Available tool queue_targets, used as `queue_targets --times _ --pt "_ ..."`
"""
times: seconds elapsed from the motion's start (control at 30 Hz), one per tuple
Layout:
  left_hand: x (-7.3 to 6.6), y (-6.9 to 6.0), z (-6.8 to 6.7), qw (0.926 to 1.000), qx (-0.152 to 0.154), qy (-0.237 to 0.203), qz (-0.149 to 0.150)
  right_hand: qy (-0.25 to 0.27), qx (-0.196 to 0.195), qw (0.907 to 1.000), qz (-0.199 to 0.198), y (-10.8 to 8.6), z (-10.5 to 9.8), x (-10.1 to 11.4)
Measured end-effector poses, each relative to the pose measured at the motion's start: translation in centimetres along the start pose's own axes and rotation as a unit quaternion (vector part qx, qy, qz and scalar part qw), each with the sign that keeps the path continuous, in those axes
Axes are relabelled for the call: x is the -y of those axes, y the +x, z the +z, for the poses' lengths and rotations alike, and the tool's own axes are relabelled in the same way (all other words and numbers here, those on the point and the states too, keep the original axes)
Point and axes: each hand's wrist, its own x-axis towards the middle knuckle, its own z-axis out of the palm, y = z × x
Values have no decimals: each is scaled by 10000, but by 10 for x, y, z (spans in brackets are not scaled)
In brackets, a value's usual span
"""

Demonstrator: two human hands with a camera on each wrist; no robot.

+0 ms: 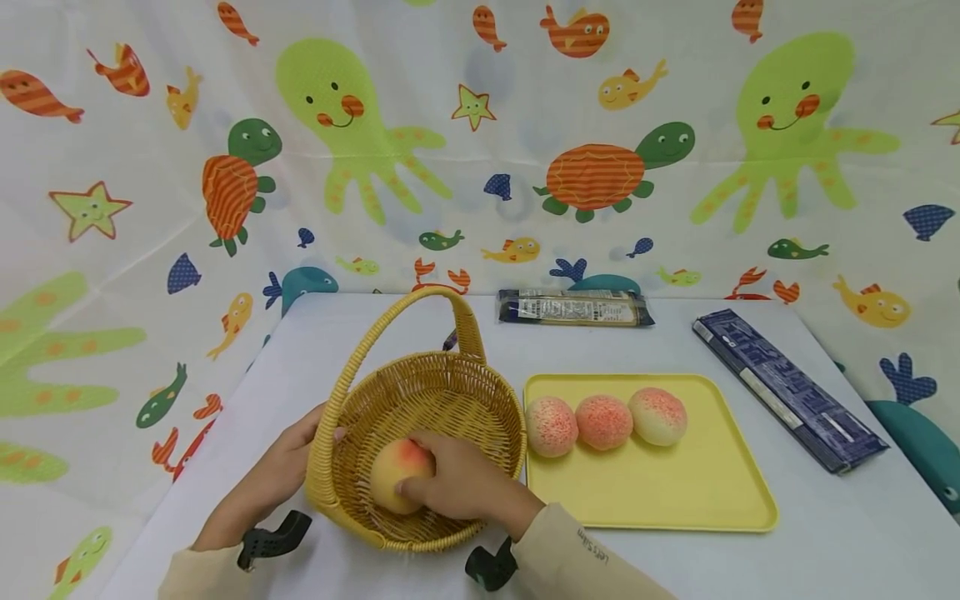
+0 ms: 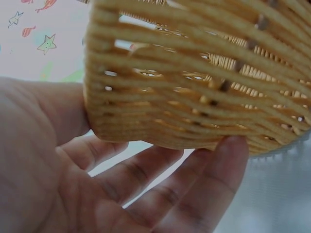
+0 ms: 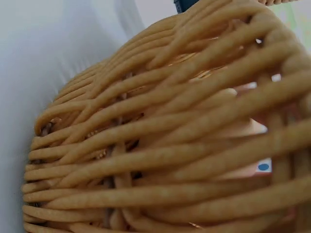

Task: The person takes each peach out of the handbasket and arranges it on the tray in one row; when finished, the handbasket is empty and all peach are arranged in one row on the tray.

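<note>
A yellow woven basket [image 1: 450, 375] with a tall arched handle stands on the white table. Inside it, my right hand [image 1: 461, 479] grips a yellow peach [image 1: 390, 479] with a red blush, thumb on the near side and fingers over the top. My left hand [image 1: 292, 454] holds the basket's left side, partly hidden behind the handle. In the left wrist view, fingers of the left hand [image 2: 146, 179] lie against the outside of the woven wall [image 2: 194, 97]. Only the basket's outer weave [image 3: 146, 160] fills most of the right wrist view, hiding the right hand's grip.
Right of the basket lies a yellow tray [image 1: 652, 492] with three pinkish peaches [image 1: 603, 422] in a row along its upper left. A dark flat packet [image 1: 575, 308] lies at the back, and a long dark-blue box [image 1: 787, 387] on the right. Behind hangs a sea-animal curtain [image 1: 517, 100].
</note>
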Motion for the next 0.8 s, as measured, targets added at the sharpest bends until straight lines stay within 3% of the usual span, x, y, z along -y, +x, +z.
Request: queue_targets --times 0.27,0.43,0.8 --pt "0 3 1 9999 52 -41 99 41 -337 9981 -515 4 -3 -5" --pt "1 3 0 9999 47 -16 109 191 -352 9980 -484 8 -4 -6" --pt "-1 1 0 10000 25 -44 -14 -91 -255 9990 -352 15 -3 -4"
